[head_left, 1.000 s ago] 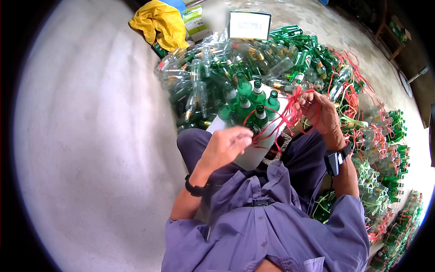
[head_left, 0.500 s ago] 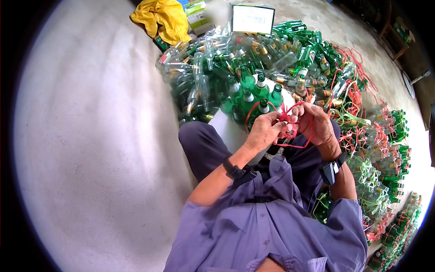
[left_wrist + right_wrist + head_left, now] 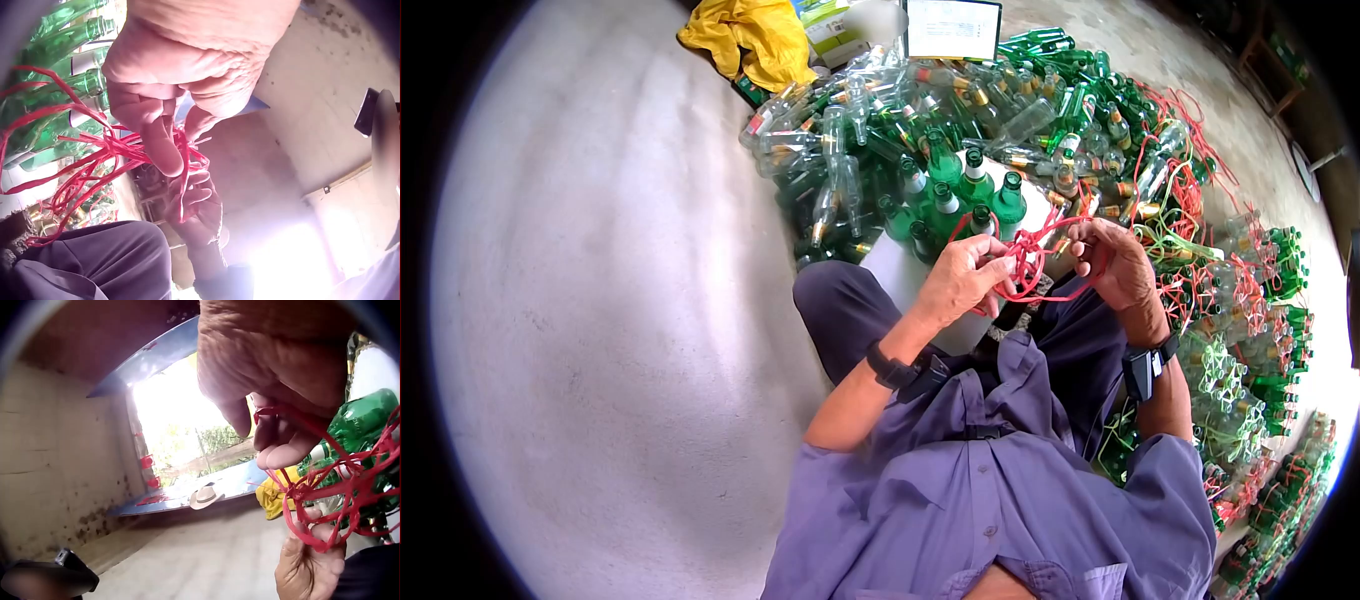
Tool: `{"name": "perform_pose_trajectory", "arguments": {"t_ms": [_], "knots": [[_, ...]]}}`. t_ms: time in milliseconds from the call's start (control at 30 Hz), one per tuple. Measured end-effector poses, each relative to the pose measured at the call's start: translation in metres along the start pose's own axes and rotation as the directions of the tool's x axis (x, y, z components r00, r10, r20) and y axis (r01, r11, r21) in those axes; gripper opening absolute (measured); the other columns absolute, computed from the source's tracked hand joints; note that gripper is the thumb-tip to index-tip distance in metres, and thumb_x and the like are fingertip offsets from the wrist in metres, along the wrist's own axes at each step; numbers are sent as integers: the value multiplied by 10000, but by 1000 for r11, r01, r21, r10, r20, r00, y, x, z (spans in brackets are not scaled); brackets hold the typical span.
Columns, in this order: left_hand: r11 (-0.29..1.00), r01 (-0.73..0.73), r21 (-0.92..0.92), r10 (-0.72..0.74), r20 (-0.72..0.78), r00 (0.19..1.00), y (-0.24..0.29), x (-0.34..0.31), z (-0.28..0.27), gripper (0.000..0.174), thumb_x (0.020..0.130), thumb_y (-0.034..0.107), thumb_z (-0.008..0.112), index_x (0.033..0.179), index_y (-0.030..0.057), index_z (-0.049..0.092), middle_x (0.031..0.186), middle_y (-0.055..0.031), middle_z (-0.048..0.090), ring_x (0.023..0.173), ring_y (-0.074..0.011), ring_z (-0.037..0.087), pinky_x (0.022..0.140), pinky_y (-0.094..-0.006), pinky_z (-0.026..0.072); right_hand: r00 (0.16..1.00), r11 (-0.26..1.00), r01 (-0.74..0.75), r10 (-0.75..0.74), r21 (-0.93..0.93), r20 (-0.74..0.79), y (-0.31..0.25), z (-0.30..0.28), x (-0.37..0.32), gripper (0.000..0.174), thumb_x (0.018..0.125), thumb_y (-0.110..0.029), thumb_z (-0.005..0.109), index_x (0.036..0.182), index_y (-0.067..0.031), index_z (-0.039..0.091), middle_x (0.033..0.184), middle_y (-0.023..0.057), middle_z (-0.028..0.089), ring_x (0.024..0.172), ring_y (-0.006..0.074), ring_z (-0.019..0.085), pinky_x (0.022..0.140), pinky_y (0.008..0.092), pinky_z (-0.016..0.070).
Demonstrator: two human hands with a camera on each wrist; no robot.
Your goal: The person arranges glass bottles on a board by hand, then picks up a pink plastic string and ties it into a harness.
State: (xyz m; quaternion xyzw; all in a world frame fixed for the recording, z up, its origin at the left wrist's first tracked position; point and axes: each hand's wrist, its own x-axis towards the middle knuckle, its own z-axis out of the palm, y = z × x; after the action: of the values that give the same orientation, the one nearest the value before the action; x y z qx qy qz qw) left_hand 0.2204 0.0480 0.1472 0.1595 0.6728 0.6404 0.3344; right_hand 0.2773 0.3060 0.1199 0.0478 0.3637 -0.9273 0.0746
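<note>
In the head view, my left hand (image 3: 962, 284) pinches a knotted bundle of red plastic string (image 3: 1027, 258) above my lap. My right hand (image 3: 1116, 268), to the right of the bundle, grips a strand of it; the right wrist view shows that red strand (image 3: 299, 417) running between thumb and fingers. Loops of the string hang between the hands, close to several upright green bottles (image 3: 946, 207). These bottles stand in a tight group on a white surface (image 3: 888, 262) in front of my knees. One loop passes near the necks of the nearest bottles.
A heap of clear and green bottles (image 3: 1030, 120) lies behind the standing group. Bottle bundles tied with string (image 3: 1222, 385) line the right side, near loose red string (image 3: 1190, 190). A yellow sack (image 3: 750, 40) and a screen (image 3: 952, 30) are at the back.
My left hand moved from the nearest bottles to the string bundle and took hold of it. Both hands met at the knot, then my right hand drew away to the right with a strand.
</note>
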Motion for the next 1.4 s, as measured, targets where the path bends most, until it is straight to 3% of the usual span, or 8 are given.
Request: {"name": "perform_pose_trajectory", "arguments": {"t_ms": [167,233,400,467,700,900,1167,1400], "knots": [[988,-9,-156,17,50,999,0,2,0,252,1010,252,508,955,18,584,827,-124,725,532,-138,671,399,-185,368,996,997,-80,80,13,-37,2,9,-8,359,966,-315,556,1000,33,633,997,122,640,779,162,587,608,263,471],[991,9,-137,-3,40,999,-2,1,1,238,1004,234,524,947,13,593,813,-114,720,529,-128,660,405,-186,382,994,998,-64,66,-19,92,1,10,-10,360,971,-311,554,1000,40,631,1006,129,640,720,124,536,535,216,414],[997,-83,7,83,-17,996,-7,-3,8,189,980,164,572,917,-5,628,757,-78,691,523,-88,605,443,-199,425,999,992,-35,32,-117,-34,5,8,-8,318,969,-276,578,973,37,641,925,94,659,645,95,506,500,192,372],[971,-156,182,169,-58,984,-3,-8,11,164,963,124,593,899,-19,643,724,-58,659,518,-68,557,477,-220,449,971,920,-69,-26,-386,-237,9,6,-8,293,955,-224,615,1035,56,652,937,84,678,694,88,563,585,204,445],[888,-306,344,348,-68,935,-19,-11,10,135,965,111,598,946,-14,646,712,-19,614,509,-64,544,489,-229,443,885,502,40,-420,-864,-203,26,2,-9,315,949,-179,631,1159,54,655,1021,85,708,907,122,630,809,262,500],[903,-296,311,352,-141,925,-18,-14,13,96,956,79,612,957,-7,654,721,-13,614,557,-49,542,513,-224,452,897,567,147,-421,-810,-132,39,41,-23,278,964,-224,651,935,48,695,748,-7,632,702,48,538,637,220,451],[868,-337,364,415,-161,895,-27,-16,24,87,913,41,651,967,-24,669,794,-39,666,698,-72,589,621,-235,489,983,723,5,-130,-691,-129,56,65,-27,265,941,-212,672,984,48,701,788,29,686,689,55,590,615,226,489],[790,-373,487,500,-158,851,-23,-15,17,78,859,45,683,889,-27,680,811,-74,680,712,-139,625,642,-267,491,957,724,-16,-188,-689,-221,54,59,-27,177,918,-126,673,947,44,714,788,6,679,692,34,558,609,201,460]]}}
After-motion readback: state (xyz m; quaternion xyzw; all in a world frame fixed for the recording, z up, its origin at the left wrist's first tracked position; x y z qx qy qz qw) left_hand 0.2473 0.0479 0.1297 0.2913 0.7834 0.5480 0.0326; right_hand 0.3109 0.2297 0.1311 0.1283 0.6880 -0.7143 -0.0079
